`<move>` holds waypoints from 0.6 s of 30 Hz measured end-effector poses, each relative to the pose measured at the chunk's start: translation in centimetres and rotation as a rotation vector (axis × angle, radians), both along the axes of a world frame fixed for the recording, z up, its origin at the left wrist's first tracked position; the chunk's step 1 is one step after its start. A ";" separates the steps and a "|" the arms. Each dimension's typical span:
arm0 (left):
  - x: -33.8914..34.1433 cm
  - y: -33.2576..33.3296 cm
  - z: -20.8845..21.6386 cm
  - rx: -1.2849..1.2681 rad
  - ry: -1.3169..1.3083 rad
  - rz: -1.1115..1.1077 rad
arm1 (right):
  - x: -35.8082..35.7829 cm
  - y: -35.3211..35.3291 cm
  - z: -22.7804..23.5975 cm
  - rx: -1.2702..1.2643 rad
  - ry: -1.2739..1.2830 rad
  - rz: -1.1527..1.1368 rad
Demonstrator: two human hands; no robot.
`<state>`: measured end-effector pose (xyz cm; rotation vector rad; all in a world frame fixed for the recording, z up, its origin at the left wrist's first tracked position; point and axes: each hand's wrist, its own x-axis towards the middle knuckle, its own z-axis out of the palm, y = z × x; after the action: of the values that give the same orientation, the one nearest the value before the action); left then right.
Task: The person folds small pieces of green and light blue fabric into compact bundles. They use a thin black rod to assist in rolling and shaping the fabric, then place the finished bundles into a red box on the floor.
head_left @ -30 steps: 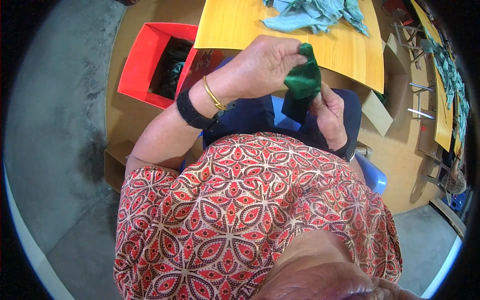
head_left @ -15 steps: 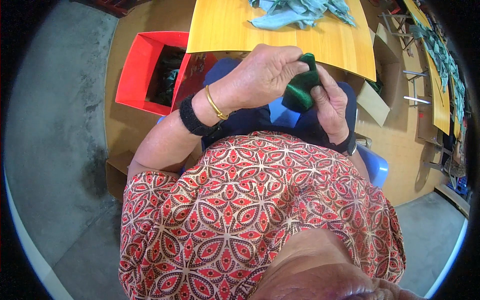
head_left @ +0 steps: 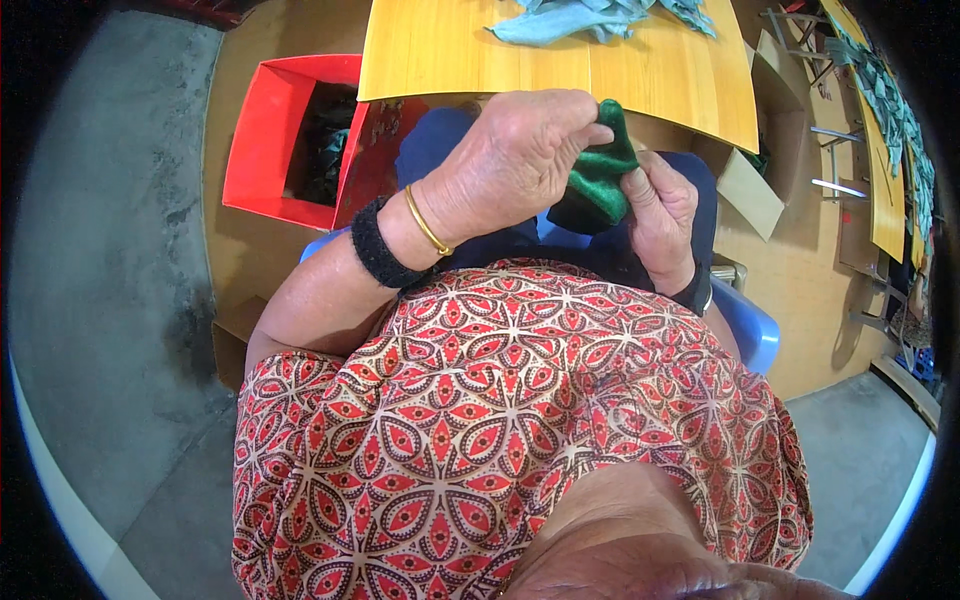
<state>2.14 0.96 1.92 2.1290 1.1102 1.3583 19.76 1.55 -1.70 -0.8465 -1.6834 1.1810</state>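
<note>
A small piece of dark green, shiny velvet-like cloth (head_left: 598, 195) is stretched between my two hands above my lap. My left hand (head_left: 535, 150) is closed on its upper edge, where the fabric rises to a narrow tip. On the opposite side, my right hand (head_left: 662, 215) pinches it between thumb and fingers. Folds run across the middle of the cloth, and its lower part hangs loose. Whether it is a flat piece or a sewn pouch I cannot tell. The fingers of my left hand are partly hidden behind its back.
Just ahead is a yellow wooden table (head_left: 450, 55) with pale teal cloth pieces (head_left: 580, 20). A red box (head_left: 262, 150) holding dark cloth stands to the left. At right are an open cardboard box (head_left: 752, 195), a blue seat (head_left: 752, 325) and another cloth-covered table (head_left: 885, 190).
The cloth has gone from fairly smooth to creased, its top drawn into a narrower tip. My left hand has shifted slightly left; both hands keep their hold.
</note>
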 end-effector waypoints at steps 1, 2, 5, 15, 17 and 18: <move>-0.1 0.1 -0.1 -0.005 0.031 -0.014 | -0.1 0.0 0.0 -0.016 -0.002 0.003; -0.2 0.1 -0.1 -0.002 0.039 -0.017 | -0.2 0.0 0.0 -0.032 -0.003 0.007; -0.2 0.3 0.1 0.038 0.070 -0.036 | -0.4 0.0 0.5 -0.030 -0.016 -0.010; -0.2 -0.2 0.1 -0.205 -0.141 -0.076 | -0.3 0.8 1.3 0.274 -0.182 -0.129; -0.1 -0.2 0.0 -0.215 -0.219 -0.076 | -0.3 0.9 1.3 0.299 -0.179 -0.112; -0.1 -0.1 0.0 -0.231 -0.230 -0.085 | -0.4 0.9 1.2 0.307 -0.190 -0.117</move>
<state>2.00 0.83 1.94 1.7861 1.0179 1.3271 19.40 2.49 -0.49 -0.8699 -1.8817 0.7564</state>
